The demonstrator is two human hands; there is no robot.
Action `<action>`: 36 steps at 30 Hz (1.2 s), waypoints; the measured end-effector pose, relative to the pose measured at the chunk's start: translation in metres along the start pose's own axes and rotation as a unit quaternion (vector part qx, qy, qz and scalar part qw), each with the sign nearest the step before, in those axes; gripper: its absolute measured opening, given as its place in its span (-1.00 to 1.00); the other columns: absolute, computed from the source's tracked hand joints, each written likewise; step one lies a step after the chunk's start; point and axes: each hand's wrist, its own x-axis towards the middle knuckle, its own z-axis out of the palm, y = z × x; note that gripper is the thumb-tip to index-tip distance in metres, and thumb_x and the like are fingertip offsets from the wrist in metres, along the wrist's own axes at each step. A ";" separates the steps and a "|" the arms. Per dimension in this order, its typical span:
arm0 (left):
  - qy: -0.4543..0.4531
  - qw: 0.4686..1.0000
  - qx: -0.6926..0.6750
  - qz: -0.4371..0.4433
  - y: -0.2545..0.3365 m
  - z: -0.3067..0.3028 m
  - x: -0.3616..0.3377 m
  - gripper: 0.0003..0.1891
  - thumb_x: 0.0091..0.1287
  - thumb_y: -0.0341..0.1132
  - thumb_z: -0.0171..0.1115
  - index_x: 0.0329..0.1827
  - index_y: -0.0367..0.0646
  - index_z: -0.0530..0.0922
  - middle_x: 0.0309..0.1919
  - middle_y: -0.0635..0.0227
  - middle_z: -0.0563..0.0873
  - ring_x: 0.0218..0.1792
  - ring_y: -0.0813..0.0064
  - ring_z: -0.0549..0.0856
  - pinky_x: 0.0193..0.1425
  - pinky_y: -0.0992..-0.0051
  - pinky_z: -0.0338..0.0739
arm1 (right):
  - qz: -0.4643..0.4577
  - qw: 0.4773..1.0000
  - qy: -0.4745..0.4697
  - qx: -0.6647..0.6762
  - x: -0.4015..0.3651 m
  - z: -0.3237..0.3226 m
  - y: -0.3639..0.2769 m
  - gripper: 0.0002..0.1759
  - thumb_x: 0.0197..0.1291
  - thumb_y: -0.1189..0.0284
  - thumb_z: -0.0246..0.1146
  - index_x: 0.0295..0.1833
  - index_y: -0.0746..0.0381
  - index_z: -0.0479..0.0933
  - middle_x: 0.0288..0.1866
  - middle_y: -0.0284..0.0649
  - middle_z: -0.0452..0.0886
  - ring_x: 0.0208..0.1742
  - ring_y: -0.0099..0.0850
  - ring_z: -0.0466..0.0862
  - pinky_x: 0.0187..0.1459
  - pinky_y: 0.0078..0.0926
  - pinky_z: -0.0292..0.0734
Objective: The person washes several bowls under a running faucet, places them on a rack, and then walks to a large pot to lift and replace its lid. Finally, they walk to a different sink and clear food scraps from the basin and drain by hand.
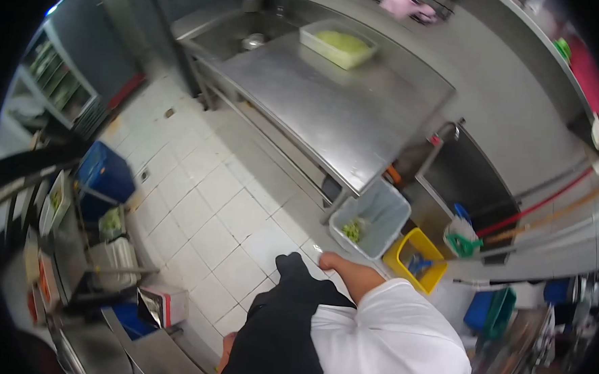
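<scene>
— Head view. Hands: how many?
— Two, both the wearer's. Right hand (326, 261), end of one bare forearm below one white sleeve (407, 328): blurred, cannot tell whether clenched, released or grasping. Left hand (226, 349): a sliver beside one dark apron (271, 334); cannot tell its state either.
— Nearest thing to each?
— Right: one grey bin (383, 215), near but apart, at the near corner of one steel table (316, 120). One clump of green scraps (351, 230) inside. Left: one red-and-white box (175, 306), off to the side.
— Next out?
— One yellow bin (430, 282) just beside the grey one, blue material (417, 264) in it. Across the white tiles (237, 217), one blue bin (107, 170).
— Poles?
— At least two by the right wall: one red pole (536, 203), one wooden pole (542, 214).
— Far end?
— One pale tub (323, 53) on the table, yellow-green contents. Beside it, one sink (222, 41) with one round metal bowl (253, 41).
</scene>
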 end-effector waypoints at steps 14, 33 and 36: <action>-0.195 0.898 0.348 0.187 0.124 -0.210 0.162 -0.81 0.11 -0.23 0.11 -0.35 -0.15 0.56 -0.39 0.11 0.63 -0.33 0.28 0.64 -0.34 0.39 0.49 | 0.109 0.963 0.156 0.191 0.046 -0.119 -0.144 -0.71 -0.07 0.35 0.01 -0.32 0.23 0.58 -0.28 -0.02 0.58 -0.20 -0.09 0.55 -0.13 -0.26 0.44; -0.229 0.930 0.225 0.177 0.069 -0.264 0.212 -0.82 -0.29 -0.34 0.25 -0.57 -0.08 0.47 -0.55 0.39 0.58 -0.37 0.37 0.60 -0.33 0.36 0.48 | 0.132 0.976 0.109 0.132 -0.067 0.036 -0.156 -0.79 -0.14 0.40 0.02 -0.52 0.23 0.55 -0.39 -0.02 0.58 -0.34 -0.05 0.56 -0.25 -0.18 0.48; -0.209 0.879 0.316 0.289 0.051 -0.258 0.210 -0.88 -0.18 -0.36 0.23 -0.57 -0.11 0.47 -0.56 0.36 0.58 -0.37 0.39 0.61 -0.32 0.35 0.49 | 0.050 0.997 0.051 -0.020 -0.052 0.041 -0.124 -0.88 -0.20 0.37 0.10 -0.53 0.17 0.48 -0.47 -0.13 0.53 -0.42 -0.15 0.54 -0.41 -0.26 0.45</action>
